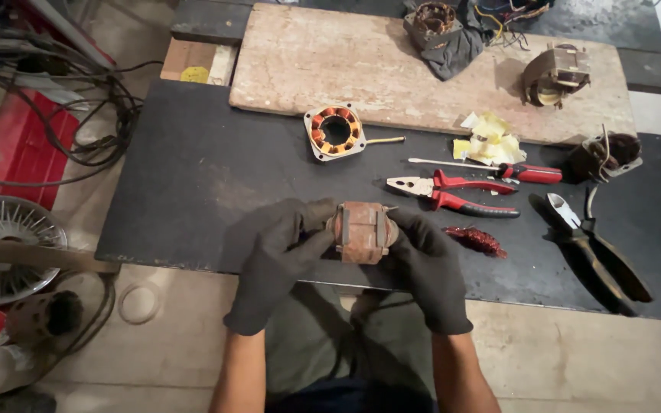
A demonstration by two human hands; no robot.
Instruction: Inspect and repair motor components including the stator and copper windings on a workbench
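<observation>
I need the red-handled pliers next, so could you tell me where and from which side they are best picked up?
Grip the red-handled pliers around both handles, coming from above and the right. They lie flat on the dark mat, jaws pointing left, handles running right. The red-handled screwdriver lies just behind them and the copper wire clump in front, so the handle middle looks clearest.

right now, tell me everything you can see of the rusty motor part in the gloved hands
The rusty motor stator is a blocky brown-orange metal core, worn and corroded, with pale vertical strips across its side. It is held on its side just above the near edge of the dark work mat. The left hand in a black glove grips its left end; the right hand, also gloved, cups its right end. A thin wire end pokes out at its upper right.
</observation>
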